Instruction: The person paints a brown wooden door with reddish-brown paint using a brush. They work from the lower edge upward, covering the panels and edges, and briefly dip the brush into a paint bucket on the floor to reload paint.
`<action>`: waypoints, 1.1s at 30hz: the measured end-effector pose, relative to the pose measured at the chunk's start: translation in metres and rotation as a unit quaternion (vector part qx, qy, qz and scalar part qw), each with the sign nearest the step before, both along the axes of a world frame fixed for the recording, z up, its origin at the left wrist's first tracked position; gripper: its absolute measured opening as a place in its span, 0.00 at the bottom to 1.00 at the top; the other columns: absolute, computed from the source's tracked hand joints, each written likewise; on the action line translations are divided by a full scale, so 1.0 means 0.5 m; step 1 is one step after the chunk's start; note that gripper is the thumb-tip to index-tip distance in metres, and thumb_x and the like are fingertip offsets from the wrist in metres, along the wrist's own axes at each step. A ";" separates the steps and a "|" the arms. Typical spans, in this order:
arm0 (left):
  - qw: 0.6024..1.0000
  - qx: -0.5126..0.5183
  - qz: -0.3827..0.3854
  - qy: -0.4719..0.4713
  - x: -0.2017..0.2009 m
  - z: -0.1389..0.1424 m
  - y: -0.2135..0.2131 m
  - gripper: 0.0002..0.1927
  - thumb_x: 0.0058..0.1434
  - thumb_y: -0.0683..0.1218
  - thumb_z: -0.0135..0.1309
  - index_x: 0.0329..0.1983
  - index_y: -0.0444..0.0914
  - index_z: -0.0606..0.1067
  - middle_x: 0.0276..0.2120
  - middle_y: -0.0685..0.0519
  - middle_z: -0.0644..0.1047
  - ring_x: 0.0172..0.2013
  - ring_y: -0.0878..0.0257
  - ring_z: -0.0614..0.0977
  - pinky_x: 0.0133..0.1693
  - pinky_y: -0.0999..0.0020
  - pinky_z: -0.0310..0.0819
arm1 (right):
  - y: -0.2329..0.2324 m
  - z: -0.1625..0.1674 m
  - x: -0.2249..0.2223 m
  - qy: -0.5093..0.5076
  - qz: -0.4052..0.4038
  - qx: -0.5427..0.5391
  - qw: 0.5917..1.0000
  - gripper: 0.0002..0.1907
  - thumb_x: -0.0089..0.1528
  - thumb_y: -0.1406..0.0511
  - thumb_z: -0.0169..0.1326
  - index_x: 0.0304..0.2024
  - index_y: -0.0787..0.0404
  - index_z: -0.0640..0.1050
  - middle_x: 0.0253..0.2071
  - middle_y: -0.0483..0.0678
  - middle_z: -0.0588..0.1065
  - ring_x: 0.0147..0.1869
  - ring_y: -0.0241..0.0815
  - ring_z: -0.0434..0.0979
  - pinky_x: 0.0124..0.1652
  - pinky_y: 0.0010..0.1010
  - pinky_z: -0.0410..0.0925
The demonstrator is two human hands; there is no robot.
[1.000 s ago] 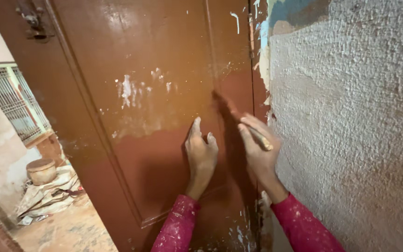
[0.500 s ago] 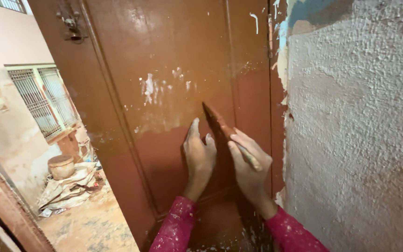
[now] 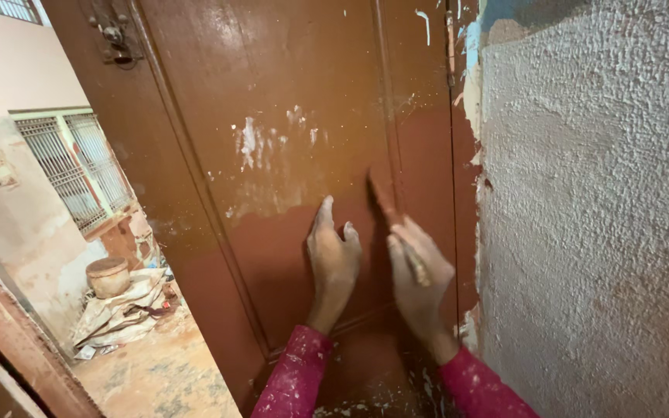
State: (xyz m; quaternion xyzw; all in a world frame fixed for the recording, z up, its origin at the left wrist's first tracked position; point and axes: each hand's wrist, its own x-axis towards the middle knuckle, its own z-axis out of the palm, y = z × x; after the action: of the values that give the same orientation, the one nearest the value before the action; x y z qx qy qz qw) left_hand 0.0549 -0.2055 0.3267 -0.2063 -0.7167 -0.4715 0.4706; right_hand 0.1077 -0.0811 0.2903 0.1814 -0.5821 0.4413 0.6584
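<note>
1. A brown door (image 3: 272,116) is standing open beside a rough grey plastered wall (image 3: 598,232), its lower panel freshly coated.
2. The left hand (image 3: 333,259) is pressing flat, fingers spread, likely smudging wet paint.
3. The right hand (image 3: 420,279) is pinching a paintbrush (image 3: 387,203), bristles touching the panel edge.

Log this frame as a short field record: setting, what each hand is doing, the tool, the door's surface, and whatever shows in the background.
setting: open brown door beside a rough plastered wall
left hand: flat on the door panel, fingers spread, holding nothing
right hand: gripping a paintbrush, bristles on the door
door surface: lower part matte reddish-brown, upper part glossier with white splashes
door fitting: metal latch near top left
sleeves: pink, patterned
background: barred window, round pot on crumpled sheets
</note>
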 end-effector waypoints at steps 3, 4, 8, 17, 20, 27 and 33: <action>1.000 -0.007 0.008 0.006 0.000 -0.002 0.000 0.29 0.59 0.38 0.53 0.65 0.27 0.67 0.61 0.32 0.73 0.61 0.37 0.74 0.62 0.52 0.67 | -0.017 -0.019 0.049 -0.049 0.071 0.002 0.996 0.11 0.65 0.70 0.58 0.47 0.71 0.81 0.53 0.58 0.80 0.58 0.47 0.82 0.57 0.33 0.73; 1.000 -0.011 0.012 0.010 0.001 -0.002 0.000 0.29 0.59 0.38 0.53 0.65 0.27 0.67 0.61 0.32 0.73 0.61 0.37 0.74 0.62 0.52 0.67 | -0.017 -0.016 0.056 -0.054 0.093 -0.009 0.994 0.11 0.64 0.69 0.58 0.47 0.70 0.81 0.53 0.57 0.81 0.57 0.46 0.83 0.56 0.33 0.74; 1.000 -0.001 0.007 0.012 0.006 -0.007 -0.007 0.29 0.59 0.38 0.52 0.65 0.26 0.67 0.60 0.32 0.73 0.61 0.37 0.74 0.62 0.52 0.67 | -0.002 0.007 0.051 -0.017 0.104 -0.033 0.994 0.11 0.67 0.70 0.57 0.50 0.68 0.82 0.54 0.56 0.81 0.57 0.44 0.83 0.59 0.32 0.74; 0.999 -0.012 0.050 -0.011 0.023 -0.028 -0.035 0.29 0.58 0.38 0.54 0.64 0.27 0.67 0.59 0.32 0.73 0.60 0.37 0.74 0.61 0.51 0.66 | 0.026 -0.030 0.025 0.009 0.009 -0.063 0.998 0.11 0.68 0.71 0.56 0.52 0.68 0.81 0.56 0.59 0.79 0.60 0.49 0.82 0.62 0.35 0.73; 0.999 -0.008 0.042 0.014 0.027 -0.032 -0.036 0.29 0.58 0.38 0.54 0.64 0.26 0.67 0.60 0.31 0.73 0.61 0.37 0.74 0.62 0.51 0.67 | -0.010 -0.034 0.033 0.013 -0.050 0.026 0.998 0.09 0.67 0.72 0.57 0.49 0.68 0.82 0.53 0.59 0.81 0.58 0.49 0.82 0.59 0.34 0.74; 0.999 -0.003 0.038 0.000 0.041 -0.038 -0.062 0.29 0.59 0.38 0.53 0.65 0.28 0.67 0.60 0.32 0.73 0.61 0.38 0.74 0.63 0.52 0.67 | -0.054 -0.022 0.088 -0.034 0.104 -0.008 0.994 0.10 0.64 0.71 0.58 0.47 0.70 0.81 0.52 0.58 0.81 0.54 0.45 0.84 0.54 0.30 0.74; 0.999 0.000 0.046 -0.010 0.044 -0.046 -0.081 0.29 0.59 0.38 0.54 0.65 0.27 0.67 0.61 0.33 0.73 0.61 0.38 0.74 0.63 0.52 0.66 | -0.047 -0.002 0.070 -0.041 0.165 -0.110 0.979 0.11 0.65 0.73 0.58 0.49 0.71 0.81 0.53 0.57 0.81 0.55 0.43 0.82 0.58 0.29 0.72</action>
State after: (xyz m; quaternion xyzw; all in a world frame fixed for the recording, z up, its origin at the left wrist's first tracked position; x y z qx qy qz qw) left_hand 0.0770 -0.2459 0.3037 -0.1686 -0.7303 -0.4515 0.4841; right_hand 0.1425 -0.1044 0.2893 0.1831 -0.5188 0.6121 0.5680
